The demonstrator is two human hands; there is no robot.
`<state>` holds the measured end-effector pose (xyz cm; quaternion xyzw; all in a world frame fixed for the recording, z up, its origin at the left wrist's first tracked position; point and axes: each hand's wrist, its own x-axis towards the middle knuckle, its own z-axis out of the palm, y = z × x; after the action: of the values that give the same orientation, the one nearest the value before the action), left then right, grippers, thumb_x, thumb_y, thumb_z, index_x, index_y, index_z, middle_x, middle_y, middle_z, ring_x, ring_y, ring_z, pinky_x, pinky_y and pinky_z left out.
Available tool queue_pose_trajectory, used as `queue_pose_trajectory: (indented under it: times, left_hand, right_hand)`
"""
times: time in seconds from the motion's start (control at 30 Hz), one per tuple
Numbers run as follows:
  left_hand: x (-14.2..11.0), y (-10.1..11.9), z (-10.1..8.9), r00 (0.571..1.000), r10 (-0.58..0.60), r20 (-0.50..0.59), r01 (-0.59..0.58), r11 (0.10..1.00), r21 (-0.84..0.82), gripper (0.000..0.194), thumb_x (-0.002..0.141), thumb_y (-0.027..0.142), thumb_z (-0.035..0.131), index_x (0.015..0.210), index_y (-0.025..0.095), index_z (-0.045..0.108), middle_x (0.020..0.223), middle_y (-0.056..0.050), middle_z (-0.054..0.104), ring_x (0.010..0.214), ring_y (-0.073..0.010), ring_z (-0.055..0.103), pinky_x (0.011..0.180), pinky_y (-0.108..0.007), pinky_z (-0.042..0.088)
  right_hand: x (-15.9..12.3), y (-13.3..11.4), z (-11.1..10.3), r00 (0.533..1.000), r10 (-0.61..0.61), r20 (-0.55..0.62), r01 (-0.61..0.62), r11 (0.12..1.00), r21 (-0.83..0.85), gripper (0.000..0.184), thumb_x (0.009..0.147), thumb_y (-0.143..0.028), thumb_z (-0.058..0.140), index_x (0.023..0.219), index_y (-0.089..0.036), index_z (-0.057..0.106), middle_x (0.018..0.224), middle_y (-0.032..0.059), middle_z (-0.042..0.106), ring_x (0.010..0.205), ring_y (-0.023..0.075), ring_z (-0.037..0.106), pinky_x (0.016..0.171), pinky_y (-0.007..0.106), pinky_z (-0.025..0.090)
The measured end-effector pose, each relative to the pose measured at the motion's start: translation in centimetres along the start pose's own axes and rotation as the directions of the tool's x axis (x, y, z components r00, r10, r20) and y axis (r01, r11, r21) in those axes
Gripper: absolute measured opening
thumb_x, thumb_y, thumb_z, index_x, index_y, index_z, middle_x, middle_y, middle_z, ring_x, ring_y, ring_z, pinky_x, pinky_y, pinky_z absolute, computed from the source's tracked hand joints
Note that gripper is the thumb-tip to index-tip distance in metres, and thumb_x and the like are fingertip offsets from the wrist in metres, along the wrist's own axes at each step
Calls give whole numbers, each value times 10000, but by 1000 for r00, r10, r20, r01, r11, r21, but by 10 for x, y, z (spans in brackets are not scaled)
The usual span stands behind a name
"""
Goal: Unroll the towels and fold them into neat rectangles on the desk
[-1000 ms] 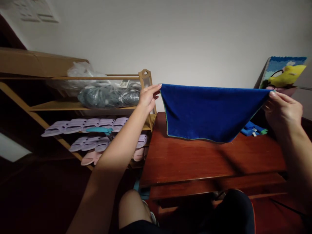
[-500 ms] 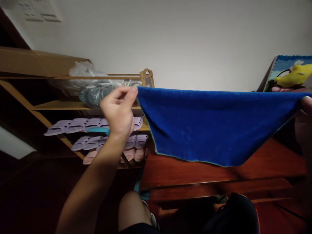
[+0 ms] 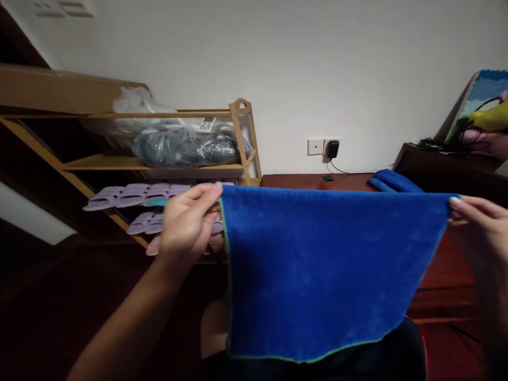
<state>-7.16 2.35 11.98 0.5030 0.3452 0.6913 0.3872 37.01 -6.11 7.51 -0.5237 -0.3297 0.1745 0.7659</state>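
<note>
A blue cloth (image 3: 329, 270) with a green stitched edge hangs spread out between my two hands. My left hand (image 3: 190, 222) pinches its upper left corner between thumb and fingers. At the upper right corner, my right hand (image 3: 478, 217) is closed on the cloth in the same way. The top edge is pulled nearly straight, and the lower part hangs in front of my lap. Behind it, more folded blue cloth (image 3: 397, 181) lies on the reddish wooden table (image 3: 293, 181), much of which the hanging cloth hides.
A wooden rack (image 3: 240, 121) on the left carries plastic-wrapped bundles (image 3: 178, 145), rows of lilac slippers (image 3: 130, 194) and a cardboard box (image 3: 71, 92). A black plug (image 3: 332, 150) sits in the wall socket. At right, a dark cabinet (image 3: 420, 164) holds a picture and a yellow toy.
Both hands have come down and closer to me, and the cloth now hangs lower and fuller. My right hand has come further into view. The folded cloth and wall socket are now visible.
</note>
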Motion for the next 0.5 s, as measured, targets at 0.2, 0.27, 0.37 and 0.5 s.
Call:
queue_pose_trajectory:
  times: [0.2, 0.27, 0.37, 0.5]
  left_hand:
    - [31, -97, -8, 950, -301, 89, 286, 947, 144, 371, 568, 439, 798, 718, 132, 654, 621, 9, 608, 460, -56, 506, 425, -159, 355]
    - [41, -131, -8, 938, -341, 56, 315, 910, 270, 424, 557, 510, 763, 699, 131, 635, 596, 11, 588, 420, -48, 466, 399, -162, 302]
    - [54, -172, -6, 938, -347, 24, 314, 873, 374, 409, 579, 509, 735, 662, 126, 619, 587, -9, 599, 416, -65, 478, 391, -173, 268]
    - [67, -209, -4, 949, -315, -21, 273, 785, 555, 311, 693, 442, 652, 616, 145, 599, 579, -14, 610, 477, -120, 552, 444, -204, 339]
  right_hand:
    - [36, 95, 34, 906, 281, 318, -286, 958, -32, 368, 455, -313, 867, 732, -135, 701, 692, 22, 661, 617, 91, 583, 612, 220, 498]
    - [46, 123, 45, 884, 324, 338, -312, 946, -93, 380, 434, -331, 866, 713, -136, 696, 712, 34, 674, 646, 112, 604, 627, 235, 510]
    - [56, 153, 59, 866, 371, 335, -318, 926, -204, 361, 431, -327, 860, 679, -136, 681, 700, 45, 681, 647, 133, 623, 614, 247, 521]
    - [66, 173, 73, 858, 401, 321, -266, 882, -390, 278, 582, -332, 801, 698, -124, 657, 638, 39, 661, 574, 127, 614, 555, 258, 520]
